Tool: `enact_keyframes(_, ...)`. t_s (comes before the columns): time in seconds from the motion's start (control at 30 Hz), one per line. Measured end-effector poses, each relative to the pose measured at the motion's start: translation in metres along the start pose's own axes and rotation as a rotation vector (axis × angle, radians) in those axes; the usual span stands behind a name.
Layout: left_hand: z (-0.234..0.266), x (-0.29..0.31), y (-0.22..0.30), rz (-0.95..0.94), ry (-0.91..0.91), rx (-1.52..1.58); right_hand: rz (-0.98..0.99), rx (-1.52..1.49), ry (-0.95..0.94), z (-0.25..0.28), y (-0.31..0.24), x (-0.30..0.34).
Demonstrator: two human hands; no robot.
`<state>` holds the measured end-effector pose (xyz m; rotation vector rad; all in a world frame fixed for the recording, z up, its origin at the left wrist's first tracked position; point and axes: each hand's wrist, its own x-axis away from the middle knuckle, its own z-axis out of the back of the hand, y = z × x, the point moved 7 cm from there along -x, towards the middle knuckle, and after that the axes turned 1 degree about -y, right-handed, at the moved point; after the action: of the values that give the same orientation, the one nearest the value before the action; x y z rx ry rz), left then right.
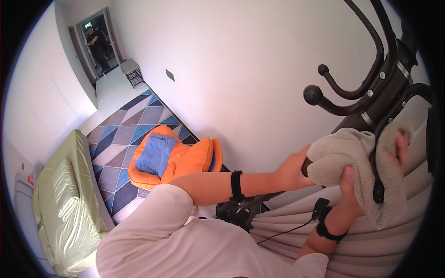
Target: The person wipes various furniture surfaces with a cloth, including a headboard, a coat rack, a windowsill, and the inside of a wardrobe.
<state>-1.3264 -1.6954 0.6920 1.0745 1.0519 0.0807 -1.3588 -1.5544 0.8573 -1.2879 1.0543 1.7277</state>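
A beige ribbed cloth point(345, 157) is bunched around the upper part of a dark coat stand point(399, 62), and one fold hangs over a dark hook point(378, 192). My left hand point(296, 167) closes around the stand's pole at the cloth's left edge; its fingertips are hidden behind the pole. With my right hand point(351, 187) I hold the cloth, the thumb pressing its near face. Fingertips show past the cloth's far right fold, and the rest of that hand is covered by fabric.
Curved hooks with round knobs point(313, 95) stick out above the cloth. Beige curtains point(287, 222) hang behind my right arm. An orange and blue cushioned pet bed point(157, 155) lies on a patterned rug point(116, 153). A green-covered bed point(65, 204) stands left; a person point(96, 46) is by the far doorway.
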Motion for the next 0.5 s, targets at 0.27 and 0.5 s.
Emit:
enact_keyframes(0.27, -0.008, 0.006, -0.014, -0.172, -0.145, -0.177, -0.190, -0.046, 0.168, -0.016, -0.009, -0.005)
enact_keyframes(0.5, 0.005, -0.009, 0.003, 0.089, -0.073, 0.041, 0.036, -0.281, -0.224, -0.012, 0.012, -0.023)
